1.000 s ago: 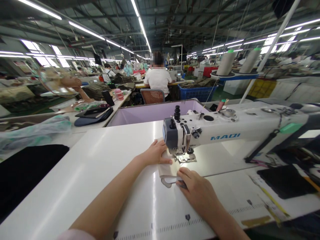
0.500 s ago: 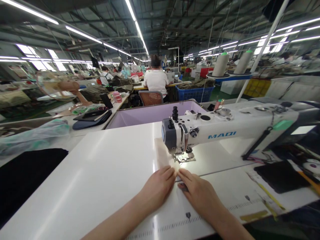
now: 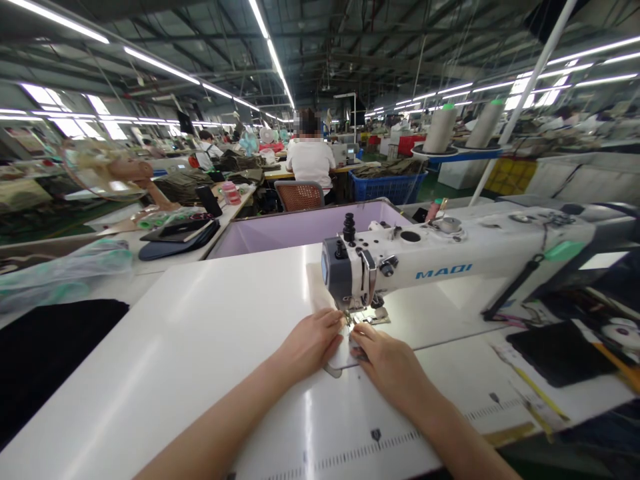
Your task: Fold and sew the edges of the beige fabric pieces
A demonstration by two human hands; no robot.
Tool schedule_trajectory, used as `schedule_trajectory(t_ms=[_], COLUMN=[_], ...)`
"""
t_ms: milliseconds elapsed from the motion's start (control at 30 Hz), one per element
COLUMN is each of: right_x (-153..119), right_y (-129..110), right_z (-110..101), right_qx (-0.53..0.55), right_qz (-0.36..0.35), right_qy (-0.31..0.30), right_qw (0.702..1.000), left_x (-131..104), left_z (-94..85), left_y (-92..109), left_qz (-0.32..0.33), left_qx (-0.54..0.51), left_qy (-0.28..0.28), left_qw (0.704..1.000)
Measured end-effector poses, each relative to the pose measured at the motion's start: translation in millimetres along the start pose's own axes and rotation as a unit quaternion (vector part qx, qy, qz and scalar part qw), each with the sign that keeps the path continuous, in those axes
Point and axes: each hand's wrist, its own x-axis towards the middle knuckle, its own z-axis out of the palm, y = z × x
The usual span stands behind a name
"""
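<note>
Open glossy white desk [image 3: 165,347] spreads to the left of the bare left hand [image 3: 310,341], as far as a black cloth [image 3: 60,357]. Ahead, a white sewing machine with a dark grey head [image 3: 480,250] blocks both hands. Right of the bare right hand [image 3: 390,363], a low passage runs beneath the machine's long arm, closed off by its upright column.

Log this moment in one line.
left hand: at flat cream fabric piece | right hand: close beside left | white, grey-headed MAQI sewing machine: lit beneath
</note>
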Motion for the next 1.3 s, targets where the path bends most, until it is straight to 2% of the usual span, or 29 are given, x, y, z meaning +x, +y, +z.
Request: schedule_trajectory(t_ms=[333,400,500,633,733,1033,1300], right_x=[-10,-13,-20,-31,-38,-42,-13], right_y=[-3,-2,-1,-2,-3,-2,1], right_z=[-1,-1,-2,-2,-2,1,-7], right_qx=[0.027,0.037,0.056,0.101,0.115,0.054,-0.002], right_qz=[0.004,0.006,-0.002,-0.012,-0.011,-0.017,0.006], right_qy=[0.010,0.016,0.026,0.015,-0.006,-0.036,-0.038], right_qw=[1.000,0.999,0.998,0.995,0.993,0.998,0.999], left_x=[-7,-9,-15,-27,-32,-36,-18], left_z=[10.3,6.9,2.4,5.4,10.8,12.6,3.7], left_y=[-2,6,31,64,73,66,39], left_qz=[-0.029,-0.056,-0.099,-0.079,-0.072,-0.048,-0.041], left_qx=[0.021,0.044,0.070,0.027,0.024,0.058,0.052], left_qy=[0.046,0.025,-0.023,-0.050,-0.053,-0.056,-0.060], left_qw=[0.998,0.997,0.992,0.995,0.996,0.996,0.996])
